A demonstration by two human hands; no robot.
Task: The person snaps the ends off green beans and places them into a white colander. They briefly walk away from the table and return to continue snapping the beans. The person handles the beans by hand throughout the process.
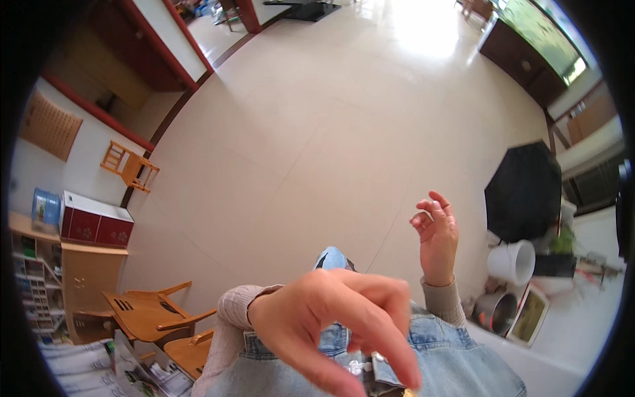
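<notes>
My left hand (342, 317) is large and close in front of my chest. Its fingers are bent, and a gap separates the curved thumb from the index finger; I see nothing held. Behind it lies a light blue denim garment (441, 342) with a white ornament (355, 367) at its front. A small yellow object (409, 393) shows at the bottom edge, near the left fingertips; what it is I cannot tell. Farther right, my right hand (437, 235) is raised with loosely curled fingers, apart from any object. Both wrists come out of beige knit sleeves.
Pale floor tiles (322, 139) stretch ahead. At left stand wooden armchairs (154, 312), a small wooden chair (129, 166), a red and white cabinet (96, 223) and a blue water bottle (46, 206). At right are a black softbox-like panel (523, 191), a white bucket (511, 263) and a metal pot (496, 312).
</notes>
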